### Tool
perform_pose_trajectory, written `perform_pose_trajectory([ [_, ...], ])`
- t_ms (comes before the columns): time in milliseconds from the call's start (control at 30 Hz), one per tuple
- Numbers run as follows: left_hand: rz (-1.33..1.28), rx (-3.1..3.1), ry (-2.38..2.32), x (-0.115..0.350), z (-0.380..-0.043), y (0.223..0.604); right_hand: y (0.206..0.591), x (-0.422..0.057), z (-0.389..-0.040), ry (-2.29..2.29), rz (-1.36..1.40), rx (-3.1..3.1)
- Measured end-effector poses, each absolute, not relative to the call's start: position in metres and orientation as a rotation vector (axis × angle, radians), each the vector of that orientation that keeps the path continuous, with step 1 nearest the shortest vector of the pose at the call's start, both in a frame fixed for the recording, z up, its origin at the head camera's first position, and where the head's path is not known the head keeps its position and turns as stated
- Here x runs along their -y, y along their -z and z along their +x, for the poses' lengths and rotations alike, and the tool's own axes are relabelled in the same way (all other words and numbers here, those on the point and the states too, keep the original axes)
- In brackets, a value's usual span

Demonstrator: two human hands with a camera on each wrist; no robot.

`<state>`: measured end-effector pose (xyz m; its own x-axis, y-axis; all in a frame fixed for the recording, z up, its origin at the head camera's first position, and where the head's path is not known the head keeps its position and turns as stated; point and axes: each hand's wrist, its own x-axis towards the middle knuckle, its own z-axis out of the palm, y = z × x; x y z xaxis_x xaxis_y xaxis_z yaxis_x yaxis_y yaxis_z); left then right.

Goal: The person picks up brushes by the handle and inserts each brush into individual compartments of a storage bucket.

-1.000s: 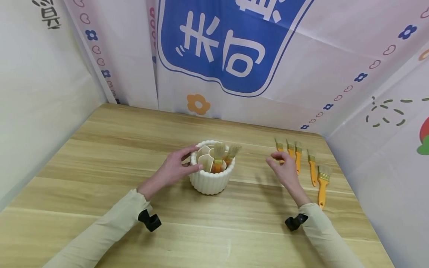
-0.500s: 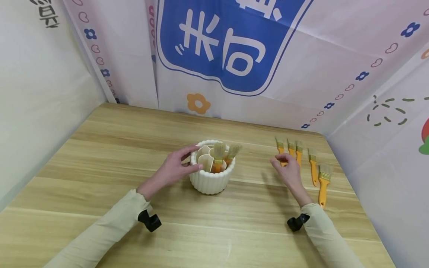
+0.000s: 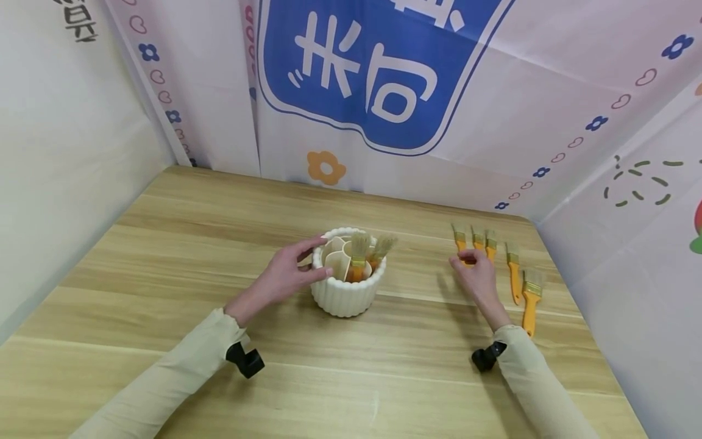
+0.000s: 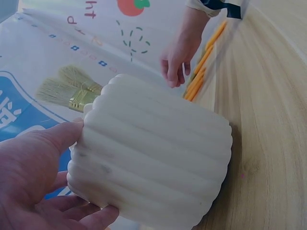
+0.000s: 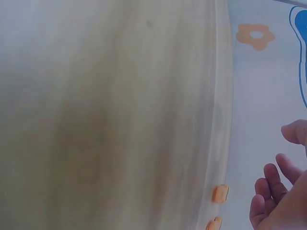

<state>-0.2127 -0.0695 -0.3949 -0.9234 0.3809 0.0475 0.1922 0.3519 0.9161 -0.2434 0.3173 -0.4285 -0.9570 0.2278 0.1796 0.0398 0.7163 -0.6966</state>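
Observation:
A white ribbed round holder (image 3: pixel 342 300) with petal-shaped compartments stands mid-table. Two brushes rise bristles-up from its right side, one upright brush (image 3: pixel 359 251) and one leaning brush (image 3: pixel 383 246). My left hand (image 3: pixel 285 272) steadies the holder from its left, thumb and fingers spread around the rim; in the left wrist view its fingertips (image 4: pixel 108 214) lie against the ribbed wall. Over the handles of the flat paintbrushes at the right hovers my right hand (image 3: pixel 478 279), fingers loosely bent, with nothing held. It partly covers the leftmost paintbrush (image 3: pixel 459 238) of the row.
Several orange-handled paintbrushes lie in a row on the wooden table (image 3: pixel 384 378), among them a narrow brush (image 3: pixel 514 274) and a wide brush (image 3: pixel 531 299). A printed cloth (image 3: pixel 439 177) walls the back, with white sheeting at both sides.
My right hand has shifted to the right and slightly away from me, toward the row of paintbrushes. The left hand keeps its place on the holder.

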Motion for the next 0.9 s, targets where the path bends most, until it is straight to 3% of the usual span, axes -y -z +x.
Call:
perform_pose_trajectory([
  [900, 0.524, -2.443, -1.62, 0.07, -0.209, 0.395, 0.42, -0.336, -0.287, -0.73, -0.314, 2.985],
])
